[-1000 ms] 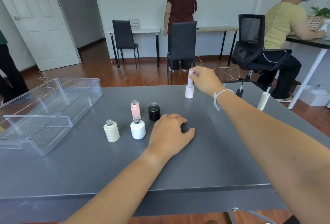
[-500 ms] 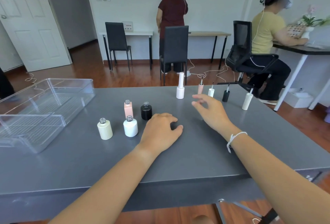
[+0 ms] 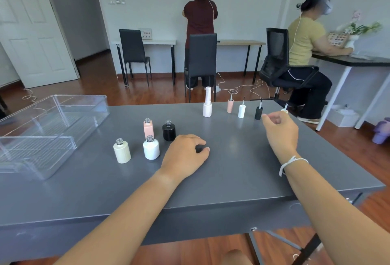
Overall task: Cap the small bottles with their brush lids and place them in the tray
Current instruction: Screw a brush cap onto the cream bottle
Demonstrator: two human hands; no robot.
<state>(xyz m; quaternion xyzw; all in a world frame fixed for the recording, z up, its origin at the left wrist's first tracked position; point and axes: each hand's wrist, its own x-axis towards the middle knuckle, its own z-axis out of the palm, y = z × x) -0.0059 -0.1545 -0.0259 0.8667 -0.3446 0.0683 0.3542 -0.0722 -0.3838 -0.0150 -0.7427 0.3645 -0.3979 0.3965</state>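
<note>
Broadly, by label:

Table: a grey top (image 3: 232, 169) is set on a red-brown wood floor (image 3: 95, 87); a white door (image 3: 31, 32) is seen at the far left.

Room: two people wearing headsets are seen behind, one standing (image 3: 199, 17) at a wall desk, one seated (image 3: 306, 38) at a side desk; black chairs (image 3: 202, 53) are placed between.

Left hand (image 3: 185, 157): laid palm down on the table just right of the open bottles, fingers loosely curled; nothing is seen to be held, though what lies under the fingers cannot be told.

Right hand (image 3: 280, 131): raised near the row of lids, thumb and forefinger drawn close with a small gap; no lid is gripped. A white band (image 3: 292, 162) is worn at the wrist.

Open bottles: cream (image 3: 122, 151), white (image 3: 151, 148), pink (image 3: 148, 128) and black (image 3: 169, 131) are grouped upright, uncapped, near the table's middle.

Capped bottle (image 3: 207, 106): a white one is stood at the far edge.

Lids: pink (image 3: 230, 105), white (image 3: 241, 110) and black (image 3: 258, 111) are stood brush-up in a row; a further pale one (image 3: 285, 110) is mostly hidden behind the right hand.

Tray (image 3: 52, 129): clear plastic, at the table's left; no bottles are seen in it.
</note>
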